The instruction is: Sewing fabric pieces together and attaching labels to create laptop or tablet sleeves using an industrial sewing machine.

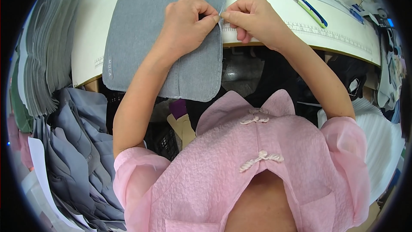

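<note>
A grey-blue fabric piece (139, 30) with rounded lower corners and a lengthwise seam lies on the white table (92, 21) and hangs over its front edge. My left hand (189, 25) rests over the fabric, thumb and forefinger pinched at its right edge. Close against it, my right hand (255, 19) pinches the same edge, its other fingers curled. The fingertips of both hands nearly meet there. Anything finer between them is too small to make out.
Thread snips (305, 6) with blue and green handles and a screwdriver (343, 6) lie at the right. Ruler markings (334, 35) run along the table's front. Stacked grey cloth pieces (45, 47) stand at the left, above a heap of grey-blue fabric (81, 146).
</note>
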`<state>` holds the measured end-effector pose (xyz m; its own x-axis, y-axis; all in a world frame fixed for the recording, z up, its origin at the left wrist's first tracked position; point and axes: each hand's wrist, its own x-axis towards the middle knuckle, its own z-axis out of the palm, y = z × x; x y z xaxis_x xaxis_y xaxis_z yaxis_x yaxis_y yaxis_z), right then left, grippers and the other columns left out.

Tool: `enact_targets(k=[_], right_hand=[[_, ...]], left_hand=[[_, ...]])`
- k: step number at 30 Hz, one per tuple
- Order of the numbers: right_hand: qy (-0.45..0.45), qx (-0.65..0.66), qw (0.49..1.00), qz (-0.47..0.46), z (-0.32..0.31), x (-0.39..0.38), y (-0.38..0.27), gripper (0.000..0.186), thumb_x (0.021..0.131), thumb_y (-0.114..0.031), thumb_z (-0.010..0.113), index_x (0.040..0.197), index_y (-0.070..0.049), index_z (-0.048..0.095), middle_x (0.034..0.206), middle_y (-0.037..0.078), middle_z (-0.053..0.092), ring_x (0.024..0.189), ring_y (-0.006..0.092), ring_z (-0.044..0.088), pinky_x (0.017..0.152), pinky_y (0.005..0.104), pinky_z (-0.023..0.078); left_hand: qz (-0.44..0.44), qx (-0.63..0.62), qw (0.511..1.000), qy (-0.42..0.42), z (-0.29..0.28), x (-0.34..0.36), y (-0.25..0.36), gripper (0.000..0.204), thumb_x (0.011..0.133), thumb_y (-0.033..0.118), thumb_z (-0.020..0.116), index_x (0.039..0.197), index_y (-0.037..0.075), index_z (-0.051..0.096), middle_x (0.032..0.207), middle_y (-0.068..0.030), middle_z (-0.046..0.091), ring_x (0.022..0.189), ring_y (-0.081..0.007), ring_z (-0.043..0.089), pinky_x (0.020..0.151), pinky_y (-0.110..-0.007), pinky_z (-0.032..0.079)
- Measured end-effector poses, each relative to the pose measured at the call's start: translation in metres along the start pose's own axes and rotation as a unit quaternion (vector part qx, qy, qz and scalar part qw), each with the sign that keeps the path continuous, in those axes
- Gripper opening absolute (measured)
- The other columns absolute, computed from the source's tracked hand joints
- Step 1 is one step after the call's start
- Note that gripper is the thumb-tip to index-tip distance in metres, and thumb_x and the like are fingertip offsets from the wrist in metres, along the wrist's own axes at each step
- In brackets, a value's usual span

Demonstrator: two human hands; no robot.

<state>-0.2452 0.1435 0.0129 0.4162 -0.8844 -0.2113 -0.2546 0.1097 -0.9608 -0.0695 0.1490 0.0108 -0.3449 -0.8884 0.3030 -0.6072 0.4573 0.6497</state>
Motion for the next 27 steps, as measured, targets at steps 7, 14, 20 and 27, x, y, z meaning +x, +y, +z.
enact_targets(k=[7, 14, 20, 27], right_hand=[[0.006, -0.112, 0.994, -0.004, 0.004, 0.004, -0.007, 0.019, 0.079, -0.016, 0.054, 0.082, 0.002, 0.06, 0.062, 0.002, 0.054, 0.049, 0.0049, 0.051, 0.043, 0.0184, 0.044], [0.03, 0.038, 0.999, 0.013, 0.004, 0.0, -0.002, 0.016, 0.072, -0.01, 0.052, 0.074, 0.004, 0.06, 0.057, 0.006, 0.054, 0.047, 0.0101, 0.054, 0.042, 0.0218, 0.047], [-0.019, 0.161, 0.986, 0.038, -0.006, 0.001, 0.001, 0.017, 0.076, -0.012, 0.057, 0.077, 0.005, 0.058, 0.058, 0.005, 0.054, 0.046, 0.008, 0.053, 0.04, 0.02, 0.044], [-0.082, 0.197, 0.977, 0.014, -0.02, -0.002, 0.003, 0.018, 0.081, -0.015, 0.056, 0.083, 0.003, 0.059, 0.064, 0.005, 0.056, 0.05, 0.0064, 0.053, 0.044, 0.0188, 0.044]], left_hand=[[0.015, 0.045, 0.999, -0.024, 0.0, -0.002, 0.001, 0.011, 0.073, 0.009, 0.061, 0.072, -0.001, 0.058, 0.073, -0.005, 0.057, 0.072, -0.0164, 0.053, 0.066, -0.028, 0.041], [0.05, 0.075, 0.996, 0.001, 0.003, -0.003, 0.0, 0.011, 0.073, 0.01, 0.06, 0.072, -0.001, 0.058, 0.072, -0.0057, 0.058, 0.071, -0.0176, 0.053, 0.065, -0.029, 0.041], [0.058, 0.039, 0.998, 0.007, 0.002, -0.002, 0.0, 0.01, 0.073, 0.01, 0.059, 0.071, 0.0, 0.057, 0.071, -0.0066, 0.057, 0.07, -0.0184, 0.053, 0.065, -0.029, 0.041], [0.019, 0.033, 0.999, 0.009, 0.006, -0.005, 0.001, 0.011, 0.071, 0.017, 0.059, 0.067, 0.007, 0.061, 0.071, -0.0033, 0.056, 0.075, -0.0207, 0.051, 0.078, -0.035, 0.032]])
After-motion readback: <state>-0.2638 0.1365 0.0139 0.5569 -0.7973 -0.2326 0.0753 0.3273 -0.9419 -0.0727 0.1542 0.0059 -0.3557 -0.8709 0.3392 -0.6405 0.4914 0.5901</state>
